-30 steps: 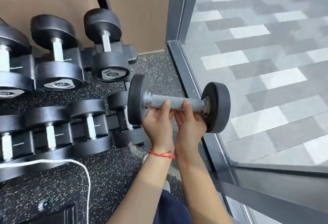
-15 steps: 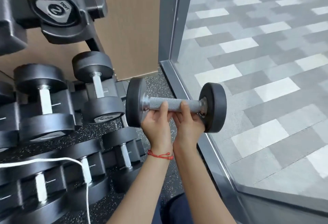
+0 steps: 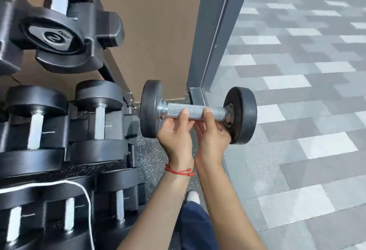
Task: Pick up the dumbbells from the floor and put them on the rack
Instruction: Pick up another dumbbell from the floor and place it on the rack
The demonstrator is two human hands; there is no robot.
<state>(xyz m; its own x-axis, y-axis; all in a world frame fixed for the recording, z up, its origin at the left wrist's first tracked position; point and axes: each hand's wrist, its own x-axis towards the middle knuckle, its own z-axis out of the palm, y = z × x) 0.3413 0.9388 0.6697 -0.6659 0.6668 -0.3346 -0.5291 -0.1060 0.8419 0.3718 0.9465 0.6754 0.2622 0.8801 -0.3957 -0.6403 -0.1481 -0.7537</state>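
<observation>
I hold a black dumbbell (image 3: 242,114) with a knurled silver handle level in the air, to the right of the rack (image 3: 116,75). My left hand (image 3: 175,136), with a red string at the wrist, grips the handle from below near the left weight. My right hand (image 3: 213,136) grips it beside the left hand, close to the right weight. The rack on the left carries several black dumbbells in tiers, among them one at the top (image 3: 53,32) with a round label and one in the middle tier (image 3: 99,99) nearest the held one.
A brown wall panel (image 3: 158,22) stands behind the rack. A grey metal frame (image 3: 215,32) with glass runs down the right side, with grey tiled paving beyond. A white cord (image 3: 83,192) hangs across the lower tier. My shoe (image 3: 192,197) rests on the speckled floor.
The dumbbell has risen with both hands, from the level of the lower tiers to the level of the middle tier. The view has tilted up, and the top tier has come into sight.
</observation>
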